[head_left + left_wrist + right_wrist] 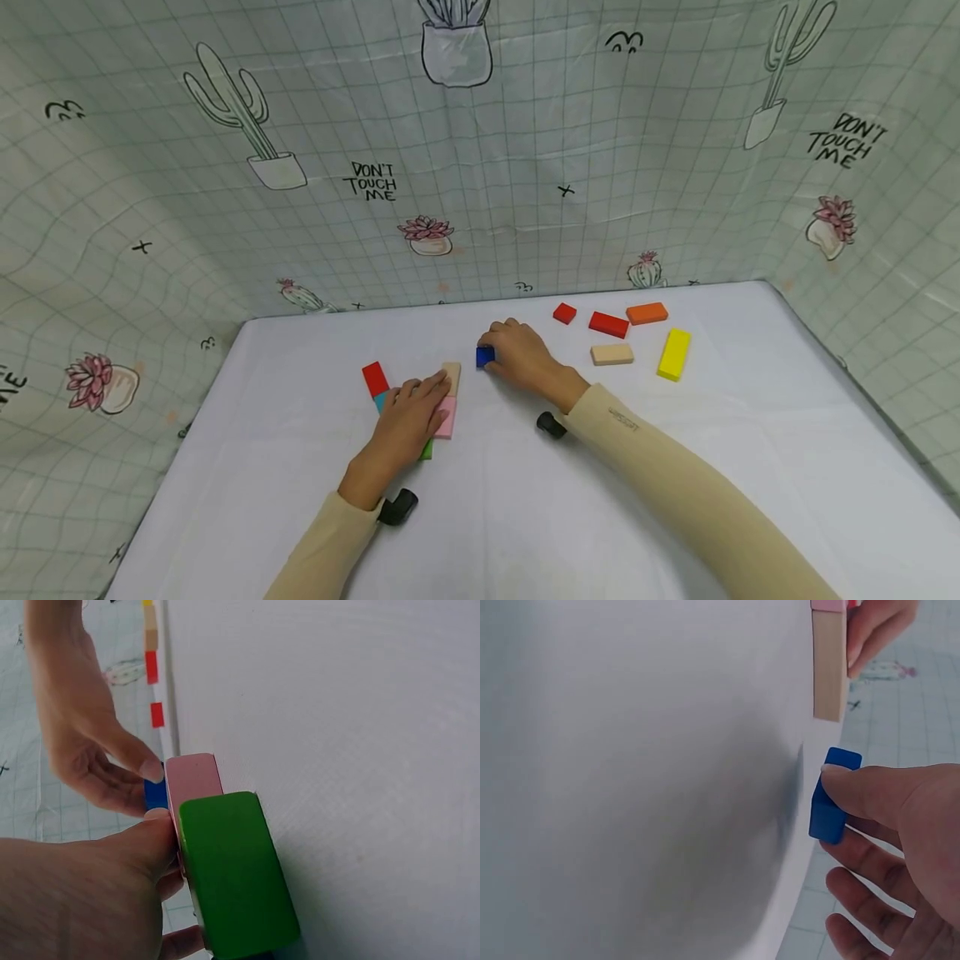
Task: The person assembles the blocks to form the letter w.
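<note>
Head view: cactus-print cloth reads "DON'T TOUCH ME" upper left and upper right; the right sleeve bears lettering too small to read. Below centre, the left hand, fingers relaxed, touches a pink block; the right hand pinches a blue block.

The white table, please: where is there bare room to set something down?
Room lies left of the leftmost red block, between the sleeves, and right of the yellow block. Crowded: around the left hand and rightmost tan block.
</note>
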### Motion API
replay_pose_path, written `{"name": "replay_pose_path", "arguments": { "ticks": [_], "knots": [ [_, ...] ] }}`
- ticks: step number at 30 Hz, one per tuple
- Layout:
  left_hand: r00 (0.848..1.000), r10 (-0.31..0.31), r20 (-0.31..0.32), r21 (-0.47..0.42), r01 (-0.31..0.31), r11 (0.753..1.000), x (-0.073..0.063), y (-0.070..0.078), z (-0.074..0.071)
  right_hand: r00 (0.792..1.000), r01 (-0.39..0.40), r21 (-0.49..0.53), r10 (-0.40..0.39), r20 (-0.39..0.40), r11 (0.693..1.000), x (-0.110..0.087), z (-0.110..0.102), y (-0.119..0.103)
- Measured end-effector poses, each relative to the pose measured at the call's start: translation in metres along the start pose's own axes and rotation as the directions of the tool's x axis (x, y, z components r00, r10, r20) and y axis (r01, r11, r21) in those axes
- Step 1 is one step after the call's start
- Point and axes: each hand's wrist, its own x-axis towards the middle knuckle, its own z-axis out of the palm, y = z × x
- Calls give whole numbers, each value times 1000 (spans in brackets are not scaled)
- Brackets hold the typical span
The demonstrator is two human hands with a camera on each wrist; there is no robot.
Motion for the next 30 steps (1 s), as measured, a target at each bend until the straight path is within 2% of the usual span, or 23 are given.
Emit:
{"name": "replay_pose_path", "arguments": {
  "ticks": [9,24,30],
  "knots": [
    [1000,15,-4,10,-15,1000,2,1,-1,999,-29,11,28,27,1000,9,3,-5],
    [1000,5,-11,3,-5,1000,1,2,-1,998,-43,24,42,44,999,18,9,-11],
    [1000,-1,-13,3,1,1000,0,2,-1,1000,-16,26,16,21,1000,19,11,-13]
  ]
}}
